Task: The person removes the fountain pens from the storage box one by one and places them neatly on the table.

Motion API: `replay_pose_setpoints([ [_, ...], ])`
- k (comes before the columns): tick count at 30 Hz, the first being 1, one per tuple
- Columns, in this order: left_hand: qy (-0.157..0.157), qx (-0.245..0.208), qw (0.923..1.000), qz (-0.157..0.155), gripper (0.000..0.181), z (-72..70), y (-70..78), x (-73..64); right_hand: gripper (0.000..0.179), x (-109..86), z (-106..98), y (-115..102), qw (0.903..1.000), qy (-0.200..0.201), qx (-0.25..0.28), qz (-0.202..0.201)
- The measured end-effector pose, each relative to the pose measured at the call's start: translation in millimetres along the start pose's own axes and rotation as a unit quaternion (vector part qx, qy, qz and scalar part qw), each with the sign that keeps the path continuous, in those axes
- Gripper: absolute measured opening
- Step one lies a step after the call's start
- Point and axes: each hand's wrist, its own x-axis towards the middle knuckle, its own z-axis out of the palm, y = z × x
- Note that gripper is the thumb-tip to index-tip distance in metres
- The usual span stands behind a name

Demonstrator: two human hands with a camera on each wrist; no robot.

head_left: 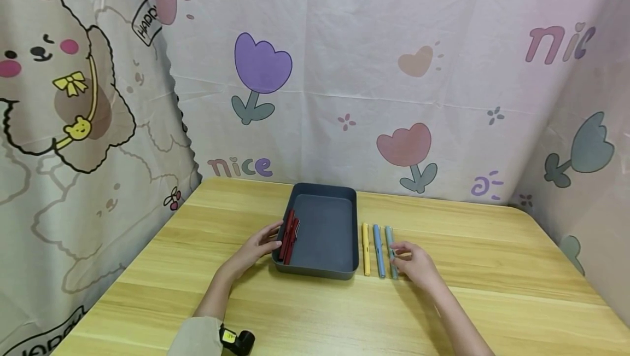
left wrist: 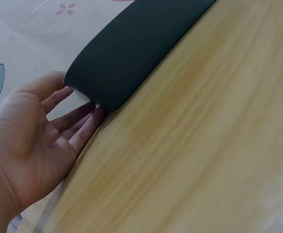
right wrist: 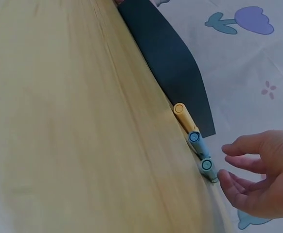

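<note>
A dark grey rectangular tray sits on the wooden table, with dark red pens lying along its left inner side. My left hand holds the tray's left side; the left wrist view shows thumb near the rim and fingertips low at the bottom edge. Beside the tray's right wall lie a yellow pen, a blue pen and a grey-green pen, roughly parallel. My right hand hovers at the grey-green pen, thumb and fingers spread; a fingertip is right beside its end in the right wrist view.
The light wooden table reaches back to a patterned cloth, which also hangs along the left and right sides. A black strap with a small device is around the left wrist.
</note>
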Motion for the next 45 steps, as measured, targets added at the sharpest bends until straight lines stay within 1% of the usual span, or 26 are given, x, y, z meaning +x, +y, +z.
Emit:
replay_pose_setpoints([
  [5,0.000,-0.005,1.0000,0.000,0.058,-0.6,0.6,-1.1,0.029,-1.4,1,-8,1.0000,0.000,-0.001,-0.006],
  [10,0.000,-0.002,1.0000,-0.001,0.058,-1.1,1.0,-2.1,0.030,-3.4,5,-19,0.9999,-0.005,0.013,0.000],
  [15,-0.002,-0.004,1.0000,0.002,0.058,-1.7,0.5,-2.7,0.029,-3.7,10,-31,0.9999,-0.007,0.009,-0.010],
  [24,-0.002,-0.009,1.0000,-0.002,0.059,-1.8,-0.5,-2.9,0.028,2.4,26,-47,0.9989,-0.019,0.013,-0.042],
  [30,-0.006,-0.015,0.9999,0.003,0.059,-1.2,0.1,-2.0,0.026,7.7,37,-59,0.9969,-0.029,0.011,-0.072],
  [35,-0.005,-0.009,0.9999,0.004,0.058,-0.7,1.0,-1.5,0.026,12.4,48,-69,0.9955,-0.044,0.014,-0.083],
  [41,-0.005,-0.011,0.9999,0.004,0.058,-0.3,1.3,-1.0,0.026,19.5,63,-78,0.9924,-0.062,-0.006,-0.106],
  [45,-0.005,-0.013,0.9999,0.000,0.059,-0.3,0.2,0.9,0.026,23.4,71,-85,0.9902,-0.081,0.002,-0.114],
])
